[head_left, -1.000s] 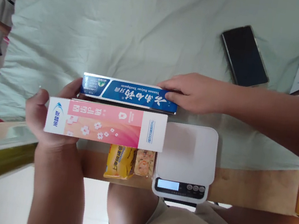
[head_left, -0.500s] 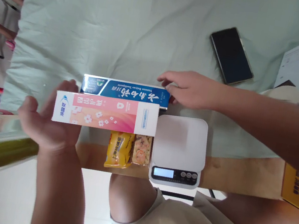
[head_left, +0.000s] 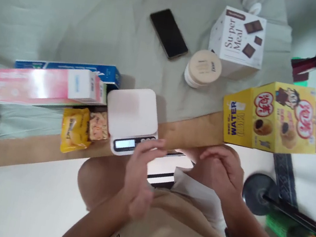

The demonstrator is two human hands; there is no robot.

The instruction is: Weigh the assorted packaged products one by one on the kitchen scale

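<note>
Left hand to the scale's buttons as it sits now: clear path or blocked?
Probably clear. The left hand is empty, its fingertips already at the front edge of the white scale, right by the display and buttons. Nothing lies between them; the snack packets sit off to the side.

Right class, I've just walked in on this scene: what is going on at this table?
A person sits at a table, both hands empty. The left hand is by the front edge of a small white kitchen scale, fingertips near its buttons; the right hand hovers over the lap. Nothing is on the scale. Left of it lie a pink toothpaste box and a blue toothpaste box, with two snack packets in front. A yellow snack box stands to the right.
</note>
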